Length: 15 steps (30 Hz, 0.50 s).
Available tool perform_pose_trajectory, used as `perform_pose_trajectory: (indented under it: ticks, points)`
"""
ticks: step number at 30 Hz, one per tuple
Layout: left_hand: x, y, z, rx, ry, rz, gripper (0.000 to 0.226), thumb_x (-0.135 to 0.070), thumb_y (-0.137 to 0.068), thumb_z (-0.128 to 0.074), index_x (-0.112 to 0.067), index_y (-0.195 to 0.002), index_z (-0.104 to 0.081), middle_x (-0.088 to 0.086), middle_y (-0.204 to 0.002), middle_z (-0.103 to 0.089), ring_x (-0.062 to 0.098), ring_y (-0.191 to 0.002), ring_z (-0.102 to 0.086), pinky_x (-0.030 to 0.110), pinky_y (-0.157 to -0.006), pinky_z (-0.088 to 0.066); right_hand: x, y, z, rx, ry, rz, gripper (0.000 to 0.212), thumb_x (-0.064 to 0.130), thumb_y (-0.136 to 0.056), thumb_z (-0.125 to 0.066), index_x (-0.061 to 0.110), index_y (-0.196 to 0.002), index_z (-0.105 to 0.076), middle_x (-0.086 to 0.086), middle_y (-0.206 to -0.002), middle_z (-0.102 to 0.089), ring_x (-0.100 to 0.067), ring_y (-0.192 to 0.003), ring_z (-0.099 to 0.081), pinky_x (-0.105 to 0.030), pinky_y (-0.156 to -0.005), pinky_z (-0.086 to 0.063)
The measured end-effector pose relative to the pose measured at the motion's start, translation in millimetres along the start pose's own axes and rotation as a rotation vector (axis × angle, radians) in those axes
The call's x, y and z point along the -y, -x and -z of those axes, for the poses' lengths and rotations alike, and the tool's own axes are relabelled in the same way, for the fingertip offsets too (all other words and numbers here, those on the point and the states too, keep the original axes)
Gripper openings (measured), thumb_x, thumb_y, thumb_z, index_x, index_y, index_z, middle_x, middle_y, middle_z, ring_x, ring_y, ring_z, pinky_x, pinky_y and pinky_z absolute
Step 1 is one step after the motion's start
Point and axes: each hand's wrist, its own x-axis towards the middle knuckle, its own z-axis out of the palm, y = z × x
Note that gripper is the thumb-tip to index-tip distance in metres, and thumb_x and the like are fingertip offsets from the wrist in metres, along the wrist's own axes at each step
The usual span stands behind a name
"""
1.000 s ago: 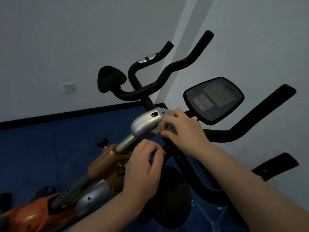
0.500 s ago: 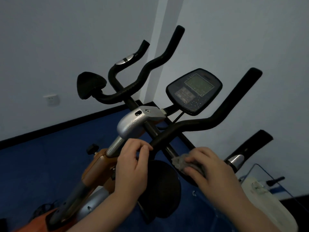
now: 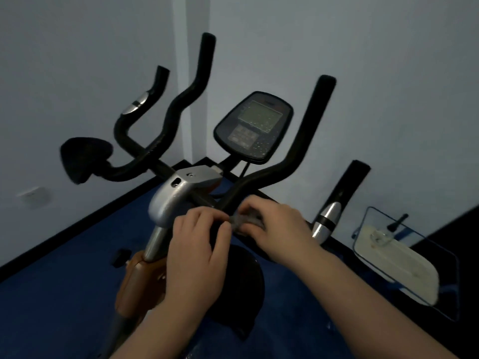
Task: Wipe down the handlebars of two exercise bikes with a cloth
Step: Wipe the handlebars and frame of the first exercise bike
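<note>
An exercise bike with black foam handlebars (image 3: 298, 156) fills the view, its silver stem clamp (image 3: 176, 195) in the middle. My right hand (image 3: 274, 226) presses a small grey cloth (image 3: 245, 220) against the base of the right handlebar, just right of the clamp. My left hand (image 3: 199, 250) grips the bar below the clamp, fingertips touching the cloth's left edge. The left handlebars (image 3: 178, 107) rise free at the back. An oval console (image 3: 252, 125) stands between the bars.
Black elbow pads sit at the left (image 3: 83, 158) and below my hands (image 3: 238, 288). The orange frame (image 3: 140, 281) drops to the lower left. A clear-edged white object (image 3: 396, 263) lies on the blue floor at right. Two walls meet behind.
My right hand has moved the cloth up and left along the right handlebar, from the lower bar back toward the clamp, meeting my left hand. The view has swung rightward.
</note>
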Motion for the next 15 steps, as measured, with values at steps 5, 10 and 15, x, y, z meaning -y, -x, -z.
perform_pose_trajectory:
  ticks: [5, 10, 15]
  points:
    - [-31.6, -19.2, -4.0, 0.113, 0.178, -0.093, 0.022, -0.047, -0.089, -0.037, -0.038, -0.100, -0.054, -0.022, -0.099, -0.054, -0.001, -0.097, -0.053, 0.020, -0.078, -0.042, -24.2, 33.3, 8.3, -0.028, 0.028, 0.207, 0.023, 0.024, -0.088, -0.060, 0.031, -0.109, -0.064, 0.014, -0.113, -0.065, -0.011, -0.099, -0.063, -0.035, -0.081, -0.051]
    - [-56.2, -24.6, -34.5, 0.273, 0.254, -0.121, 0.015, -0.039, -0.094, -0.041, -0.038, -0.100, -0.055, -0.022, -0.099, -0.057, -0.008, -0.098, -0.052, 0.011, -0.078, -0.040, -87.1, 60.5, 31.4, -0.253, 0.307, 0.537, 0.021, 0.004, -0.092, -0.058, 0.010, -0.107, -0.071, -0.007, -0.121, -0.065, -0.025, -0.103, -0.063, -0.037, -0.086, -0.049]
    - [-57.4, -19.2, -50.6, 0.338, 0.011, -0.173, 0.028, -0.051, -0.090, -0.028, -0.042, -0.102, -0.052, -0.026, -0.094, -0.056, -0.012, -0.082, -0.051, 0.010, -0.060, -0.034, -107.8, 49.6, 28.5, -0.643, 0.186, 0.227, 0.018, 0.011, -0.089, -0.064, 0.009, -0.106, -0.072, -0.006, -0.124, -0.063, -0.024, -0.115, -0.057, -0.043, -0.092, -0.046]
